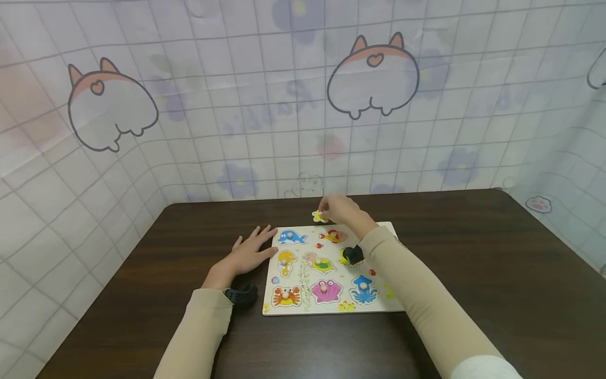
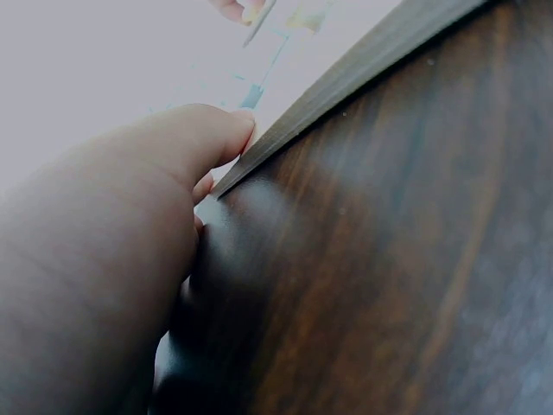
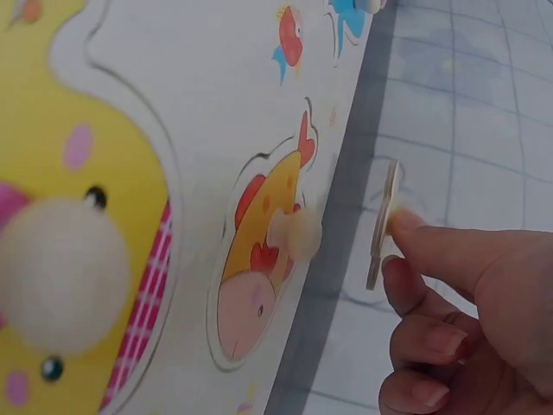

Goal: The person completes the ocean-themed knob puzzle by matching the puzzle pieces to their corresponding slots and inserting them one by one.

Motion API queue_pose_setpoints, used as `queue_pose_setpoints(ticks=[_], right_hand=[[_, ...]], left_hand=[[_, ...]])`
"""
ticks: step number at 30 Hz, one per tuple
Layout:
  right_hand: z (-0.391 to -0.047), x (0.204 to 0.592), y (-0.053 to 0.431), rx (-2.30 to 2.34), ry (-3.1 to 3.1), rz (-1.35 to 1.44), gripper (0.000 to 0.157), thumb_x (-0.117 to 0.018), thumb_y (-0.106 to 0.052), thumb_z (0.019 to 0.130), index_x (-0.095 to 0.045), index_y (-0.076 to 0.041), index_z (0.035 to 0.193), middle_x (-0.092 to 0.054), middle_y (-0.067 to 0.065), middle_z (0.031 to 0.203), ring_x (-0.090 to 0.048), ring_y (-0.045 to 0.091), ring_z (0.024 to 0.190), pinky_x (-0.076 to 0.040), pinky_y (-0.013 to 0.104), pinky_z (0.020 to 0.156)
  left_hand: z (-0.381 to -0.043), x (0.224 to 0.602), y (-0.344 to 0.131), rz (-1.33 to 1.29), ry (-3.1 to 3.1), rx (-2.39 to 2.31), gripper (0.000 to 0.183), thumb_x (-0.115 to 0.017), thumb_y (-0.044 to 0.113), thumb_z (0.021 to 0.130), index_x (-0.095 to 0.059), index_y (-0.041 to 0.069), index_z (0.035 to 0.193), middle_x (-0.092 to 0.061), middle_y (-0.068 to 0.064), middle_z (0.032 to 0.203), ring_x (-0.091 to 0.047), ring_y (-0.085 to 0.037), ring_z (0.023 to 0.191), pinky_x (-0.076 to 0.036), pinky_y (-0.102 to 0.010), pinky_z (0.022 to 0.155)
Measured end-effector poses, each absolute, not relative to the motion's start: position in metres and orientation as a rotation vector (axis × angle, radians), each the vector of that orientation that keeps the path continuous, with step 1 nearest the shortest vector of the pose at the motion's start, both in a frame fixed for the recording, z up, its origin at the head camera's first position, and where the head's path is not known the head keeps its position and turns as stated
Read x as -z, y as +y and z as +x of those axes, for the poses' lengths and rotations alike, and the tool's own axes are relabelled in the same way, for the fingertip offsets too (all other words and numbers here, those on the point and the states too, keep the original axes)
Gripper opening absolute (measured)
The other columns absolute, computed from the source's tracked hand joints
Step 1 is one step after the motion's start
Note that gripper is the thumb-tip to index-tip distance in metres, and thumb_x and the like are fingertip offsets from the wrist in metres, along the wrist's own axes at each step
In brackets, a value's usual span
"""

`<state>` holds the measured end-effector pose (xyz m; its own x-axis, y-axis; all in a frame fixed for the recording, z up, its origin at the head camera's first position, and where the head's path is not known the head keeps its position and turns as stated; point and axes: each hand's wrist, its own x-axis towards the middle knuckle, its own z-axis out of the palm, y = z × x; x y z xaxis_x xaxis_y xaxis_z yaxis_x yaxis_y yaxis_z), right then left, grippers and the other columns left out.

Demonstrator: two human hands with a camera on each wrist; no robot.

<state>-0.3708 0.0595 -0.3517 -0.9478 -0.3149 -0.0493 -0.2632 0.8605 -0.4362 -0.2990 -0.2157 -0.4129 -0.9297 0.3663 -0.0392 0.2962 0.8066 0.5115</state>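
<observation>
My right hand [image 1: 342,209] pinches a small yellow puzzle piece [image 1: 319,216] with a pale, lobed rim beyond the board's far edge. Seen edge-on in the right wrist view, the thin piece [image 3: 385,225] is between thumb and forefinger, apart from the board. The wooden puzzle board [image 1: 310,309] lies flat on the table. My left hand [image 1: 246,257] rests palm down with fingers spread at its left edge, the thumb [image 2: 226,134] touching the edge. Knobbed sea-animal pieces fill the board, among them a dolphin [image 1: 291,237], a crab [image 1: 286,296] and a pink shell [image 1: 326,291].
The dark wooden table [image 1: 156,273] extends on both sides of the board. A patterned, tile-print curtain [image 1: 284,131] hangs right behind the table's back edge. My right forearm [image 1: 426,295] crosses over the board's right side and hides part of it.
</observation>
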Motion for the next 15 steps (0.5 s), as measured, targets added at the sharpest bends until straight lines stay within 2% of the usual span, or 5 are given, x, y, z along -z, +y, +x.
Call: queue_pose_setpoints(ticks=[8,15], right_hand=[[-0.358,0.347,0.071,0.645,2.913,-0.559,0.015,-0.067,-0.022,0.103,-0.073,-0.011,0.11,-0.069,0.005,0.107,-0.062,0.022,0.089,-0.051,0.038,0.077],[-0.341,0.34,0.081,0.675,2.91,-0.657,0.016,-0.067,-0.022,0.103,-0.073,-0.01,0.113,-0.07,0.002,0.1,-0.061,0.02,0.085,-0.051,0.037,0.077]], left_hand=[[-0.298,0.413,-0.216,0.538,2.856,-0.786,0.067,-0.051,0.042,0.108,-0.028,0.012,0.164,-0.015,-0.014,0.17,-0.003,-0.037,0.156,0.005,-0.069,0.117],[-0.297,0.412,-0.217,0.546,2.853,-0.796,0.067,-0.051,0.041,0.108,-0.029,0.012,0.164,-0.015,-0.014,0.17,-0.003,-0.037,0.156,0.006,-0.068,0.117]])
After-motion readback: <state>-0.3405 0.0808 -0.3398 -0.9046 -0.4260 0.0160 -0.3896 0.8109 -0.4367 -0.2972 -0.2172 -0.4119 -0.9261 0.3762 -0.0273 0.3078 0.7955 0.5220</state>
